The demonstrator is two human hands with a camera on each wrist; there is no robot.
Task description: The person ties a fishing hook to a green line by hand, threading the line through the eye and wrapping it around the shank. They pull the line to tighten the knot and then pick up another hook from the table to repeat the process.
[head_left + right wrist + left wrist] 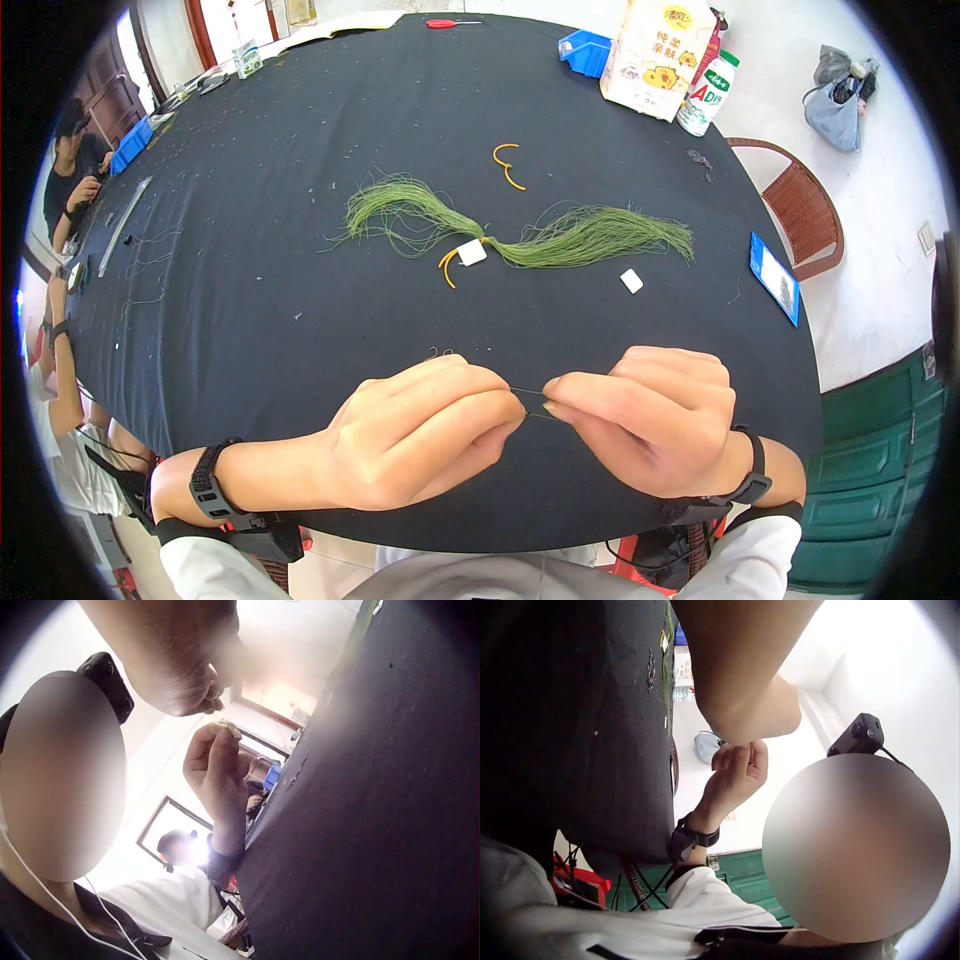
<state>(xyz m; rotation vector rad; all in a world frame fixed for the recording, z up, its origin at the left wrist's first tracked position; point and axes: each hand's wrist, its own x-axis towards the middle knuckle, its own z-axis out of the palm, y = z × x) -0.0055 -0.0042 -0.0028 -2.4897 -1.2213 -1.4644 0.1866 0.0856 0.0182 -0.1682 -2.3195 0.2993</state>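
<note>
Both hands are held close together over the near part of the black-covered table [400, 310]. Fine, thin threads [528, 391] stretch across the small gap between their fingertips. My left hand [430, 430] pinches the threads at one end, thumb and fingers together. From the other side, my right hand [650, 420] pinches them between thumb and forefinger. Beyond the hands lies a bundle of green threads [590, 238], tied at its middle. A white square piece [472, 252] and a yellow curved strip [448, 268] lie at the tie.
Another white piece [631, 281] and a yellow curved strip [508, 168] lie near the bundle. Farther back are a blue bin [585, 53], a tissue pack [655, 60], a white bottle [708, 95] and a red-handled tool [442, 23]. A blue packet [774, 278] lies at the right edge.
</note>
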